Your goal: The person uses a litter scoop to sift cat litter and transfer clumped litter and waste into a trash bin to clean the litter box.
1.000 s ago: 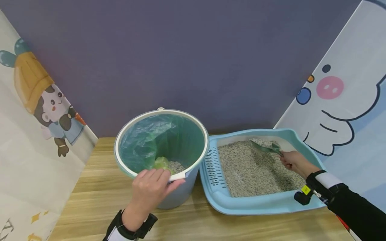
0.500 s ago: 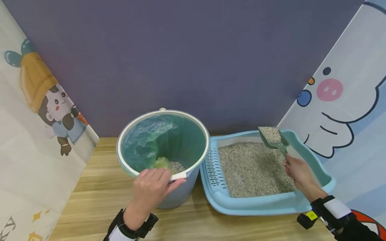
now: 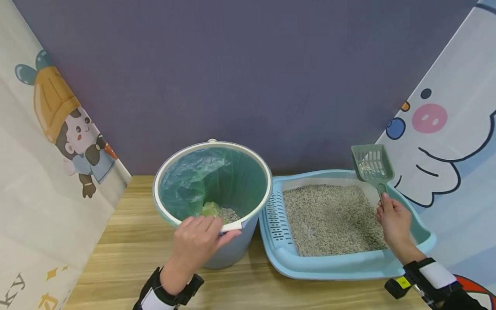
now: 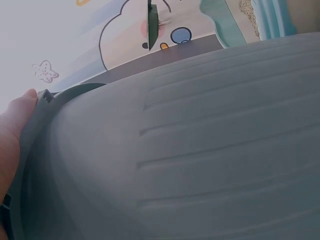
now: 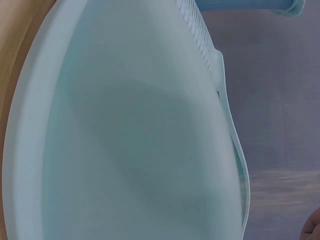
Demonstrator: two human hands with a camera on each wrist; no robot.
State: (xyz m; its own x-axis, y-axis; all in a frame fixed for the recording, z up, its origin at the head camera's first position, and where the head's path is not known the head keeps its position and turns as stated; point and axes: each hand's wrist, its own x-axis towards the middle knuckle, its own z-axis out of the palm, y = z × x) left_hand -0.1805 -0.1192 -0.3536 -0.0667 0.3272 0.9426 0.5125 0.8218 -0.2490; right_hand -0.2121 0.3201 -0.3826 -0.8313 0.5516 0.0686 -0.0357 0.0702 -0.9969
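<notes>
My left hand (image 3: 199,241) grips the white rim of a round grey-blue trash bin (image 3: 232,249), thumb outside the edge. A green plastic liner (image 3: 180,185) covers the bin's inside, with a yellow-green lump (image 3: 210,209) and grey litter (image 3: 229,215) at the bottom. To the right, my right hand (image 3: 396,219) holds a green slotted litter scoop (image 3: 373,162) by its handle, raised over the back right of a light blue litter box (image 3: 310,268). A few granules lie on the scoop's slots. Grey cat litter (image 3: 329,219) fills the box.
Bin and box stand side by side on a wood-grain surface (image 3: 112,262). A dark grey-purple wall (image 3: 248,77) rises behind them. Printed cartoon panels (image 3: 430,150) flank both sides. The box has a perforated ledge (image 3: 277,221) facing the bin.
My right hand has lifted the scoop out of the litter and moved it up and right. The heap in the scoop has mostly gone. My left hand keeps its hold on the rim.
</notes>
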